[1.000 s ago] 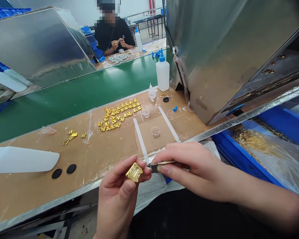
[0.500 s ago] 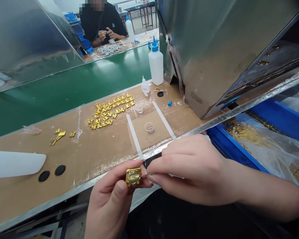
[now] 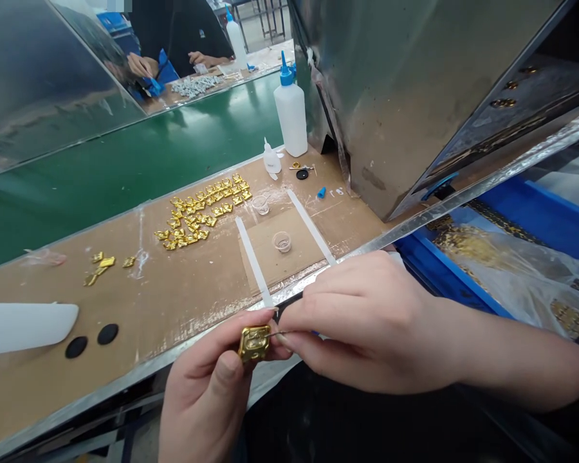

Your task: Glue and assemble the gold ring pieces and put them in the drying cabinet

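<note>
Between the thumb and fingers of my left hand is a small gold-coloured metal piece, roughly square, its recessed face turned up towards me. My right hand pinches a thin needle-like tool, whose tip reaches the recess at the piece's right side. Most of that tool is hidden by my fingers. Beyond my hands, a small clear cup stands on a cardboard sheet edged with white tape strips. Many similar gold pieces lie in rows on the bench to the left of the cup.
A blue-capped bottle and a small glue bottle stand at the back. Another clear cup is near the rows. Black discs lie at left. Blue bins sit right, beside a metal panel. Across the green belt a co-worker sits.
The view has shifted slightly, moving the bench left and up in the picture. The tool's tip now lies over the gold piece's recess. The co-worker's hands have moved apart.
</note>
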A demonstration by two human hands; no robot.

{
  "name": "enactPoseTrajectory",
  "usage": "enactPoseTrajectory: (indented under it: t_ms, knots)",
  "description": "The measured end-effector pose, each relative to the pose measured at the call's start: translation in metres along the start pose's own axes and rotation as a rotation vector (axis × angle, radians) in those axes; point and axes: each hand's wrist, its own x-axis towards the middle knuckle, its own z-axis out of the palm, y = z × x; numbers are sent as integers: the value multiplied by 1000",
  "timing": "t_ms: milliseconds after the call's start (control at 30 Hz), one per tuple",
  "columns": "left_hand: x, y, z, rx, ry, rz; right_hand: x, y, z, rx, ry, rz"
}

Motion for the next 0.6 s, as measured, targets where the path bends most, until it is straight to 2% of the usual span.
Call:
enactPoseTrajectory:
  t_ms: [133, 267, 600]
  knots:
    - [-1, 1, 2, 28, 23, 16, -1, -2, 2, 70, -18, 58]
    - [2, -1, 4, 14, 22, 46, -1, -6, 2, 199, -40, 185]
    - [10, -14, -4, -88, 31, 75, 0, -3, 17, 529, 37, 425]
